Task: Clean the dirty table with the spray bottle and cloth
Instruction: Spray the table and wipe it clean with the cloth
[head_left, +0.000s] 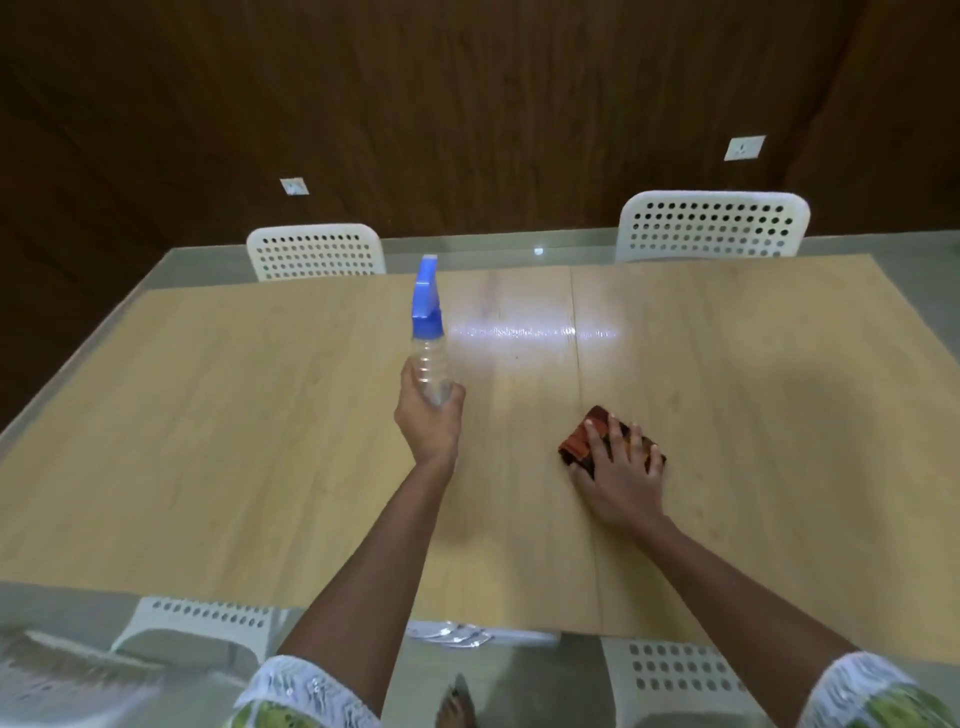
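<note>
A light wooden table (260, 415) fills the middle of the head view. My left hand (428, 421) grips the lower body of a clear spray bottle (428, 358) with a blue trigger head, held above the table centre with the nozzle pointing away from me. To the right, my right hand (618, 467) lies flat with spread fingers on a folded reddish-brown cloth (584, 434), which rests on the tabletop.
Two white perforated chairs stand at the far side, one at the left (316, 252) and one at the right (714, 223). Two more white chairs (197, 629) sit at the near edge below my arms. A dark wood-panelled wall stands behind the table.
</note>
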